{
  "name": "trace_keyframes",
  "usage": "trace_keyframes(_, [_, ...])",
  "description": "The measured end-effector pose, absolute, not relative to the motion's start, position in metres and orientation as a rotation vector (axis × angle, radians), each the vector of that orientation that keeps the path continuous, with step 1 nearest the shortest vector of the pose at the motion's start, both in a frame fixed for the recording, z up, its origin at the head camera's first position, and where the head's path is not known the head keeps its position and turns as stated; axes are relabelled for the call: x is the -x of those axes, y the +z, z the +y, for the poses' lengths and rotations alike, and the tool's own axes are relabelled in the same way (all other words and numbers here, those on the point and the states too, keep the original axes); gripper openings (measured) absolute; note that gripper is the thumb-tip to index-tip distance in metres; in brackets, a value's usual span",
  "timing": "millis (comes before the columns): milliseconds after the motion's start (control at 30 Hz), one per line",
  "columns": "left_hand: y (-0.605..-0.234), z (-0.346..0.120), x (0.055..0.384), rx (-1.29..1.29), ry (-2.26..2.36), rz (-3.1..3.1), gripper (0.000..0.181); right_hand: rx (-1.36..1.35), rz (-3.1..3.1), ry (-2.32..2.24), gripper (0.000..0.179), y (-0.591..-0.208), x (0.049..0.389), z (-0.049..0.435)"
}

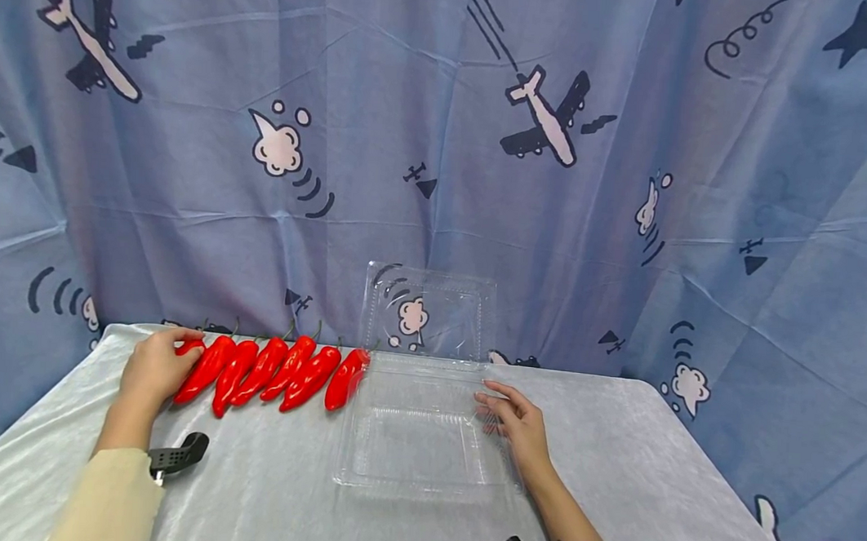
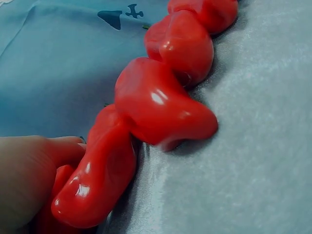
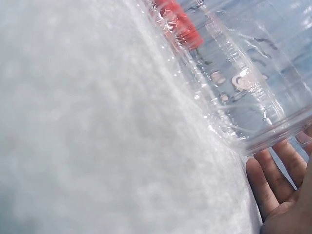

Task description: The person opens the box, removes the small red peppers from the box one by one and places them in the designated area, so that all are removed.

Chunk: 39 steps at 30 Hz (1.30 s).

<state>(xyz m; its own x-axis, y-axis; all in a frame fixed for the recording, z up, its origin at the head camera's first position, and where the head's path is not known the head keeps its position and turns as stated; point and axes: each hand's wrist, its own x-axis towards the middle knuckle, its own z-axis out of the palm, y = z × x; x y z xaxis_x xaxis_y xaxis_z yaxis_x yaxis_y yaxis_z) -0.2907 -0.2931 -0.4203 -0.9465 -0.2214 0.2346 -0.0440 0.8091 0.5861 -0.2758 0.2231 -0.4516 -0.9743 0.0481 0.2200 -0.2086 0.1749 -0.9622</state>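
Observation:
Red peppers with green stems lie in a slanted row at the left of the table. At the row's left end my left hand holds the outermost pepper between thumb and fingers, most of it hidden by the hand. In the left wrist view, the neighbouring pepper lies close beside that hand. A clear plastic clamshell box stands with its lid raised at the back. My right hand touches the box's right wall, its fingers loosely extended along the outside.
A pale cloth covers the table. Behind it hangs a blue patterned curtain, close to the back edge. The rightmost pepper lies right against the box's left side.

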Motion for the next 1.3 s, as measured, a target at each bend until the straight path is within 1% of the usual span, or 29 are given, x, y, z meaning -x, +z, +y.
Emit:
trace_keyframes(900, [-0.408,-0.287,0.291,-0.176,-0.841,-2.762,0.038,-0.151,-2.242,1.902,0.035,-0.452,0.276,0.222])
trace_keyframes(1100, [-0.403,-0.281,0.291,-0.153,-0.839,-2.739,0.039,-0.155,-2.274,1.86,0.035,-0.453,0.275,0.223])
trace_keyframes(1300, [-0.39,-0.268,0.294,-0.087,-0.833,-2.718,0.036,-0.191,-2.243,1.848,0.036,-0.456,0.276,0.224])
